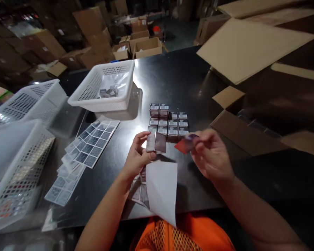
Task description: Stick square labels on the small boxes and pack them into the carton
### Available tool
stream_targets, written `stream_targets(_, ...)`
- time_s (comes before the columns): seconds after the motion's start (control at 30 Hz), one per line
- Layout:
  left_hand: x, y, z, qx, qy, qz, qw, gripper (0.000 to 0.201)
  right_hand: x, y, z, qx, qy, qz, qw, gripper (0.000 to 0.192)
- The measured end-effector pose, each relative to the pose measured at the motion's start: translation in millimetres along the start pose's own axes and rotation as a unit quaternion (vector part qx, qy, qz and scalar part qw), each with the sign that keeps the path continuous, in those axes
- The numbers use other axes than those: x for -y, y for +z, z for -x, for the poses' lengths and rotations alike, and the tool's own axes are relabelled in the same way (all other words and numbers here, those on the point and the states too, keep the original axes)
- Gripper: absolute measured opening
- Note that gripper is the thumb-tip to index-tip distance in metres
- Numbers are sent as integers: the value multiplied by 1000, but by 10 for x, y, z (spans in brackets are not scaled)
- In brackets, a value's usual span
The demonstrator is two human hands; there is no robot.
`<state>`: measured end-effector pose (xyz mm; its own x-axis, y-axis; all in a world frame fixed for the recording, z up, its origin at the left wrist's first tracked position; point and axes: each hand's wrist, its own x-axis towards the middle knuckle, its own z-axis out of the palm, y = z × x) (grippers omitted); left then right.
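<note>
My left hand (137, 155) grips a small shiny box (160, 143) between thumb and fingers, above the near part of the table. Pinched in my right hand (211, 155) is a small thin piece, orange-red and purple (184, 145), perhaps a sticker; motion blurs it. It is apart from the box. Below my left hand a white sheet (162, 188) curls up beside a printed label sheet (140, 191); I cannot tell whether the hand touches them. Just beyond my hands, small boxes with barcode labels (172, 122) stand in rows, two of them stacked higher at the back left.
A white plastic basket (99, 104) with several small silvery pieces stands at back left. More white baskets (28, 104) line the left side. Fanned label sheets (94, 143) lie on the dark table (178, 80). An open cardboard carton (235, 129) stands on the right.
</note>
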<state>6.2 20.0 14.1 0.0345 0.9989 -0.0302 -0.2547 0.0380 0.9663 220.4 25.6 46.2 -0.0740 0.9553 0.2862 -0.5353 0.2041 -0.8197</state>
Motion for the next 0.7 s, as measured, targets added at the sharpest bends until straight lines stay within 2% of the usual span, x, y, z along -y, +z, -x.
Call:
stream_targets(0.07,43,64,70,30,-19,-19,999,64,-38,26,-29,-14,106,-58,993,36)
stream_targets(0.17,123,109,154,38,-22,-78,996,57,-98,54,-40,4,176,-113,978,36)
stream_targets(0.27,149,101,173,30,15,-146,989,57,-113,10,-47,14,163,-72,984,35)
stream_targets(0.33,120,85,154,20,42,-182,982,57,-82,-44,-54,46,159,-17,986,34)
stream_targets(0.43,45,72,124,6,58,-204,977,57,-10,-92,-58,97,201,33,974,49)
stream_targets(0.53,-11,82,123,15,36,-208,977,55,25,-70,-48,74,221,67,970,62)
stream_targets(0.7,-16,113,145,14,24,-221,975,52,-12,-24,-33,27,230,115,966,66)
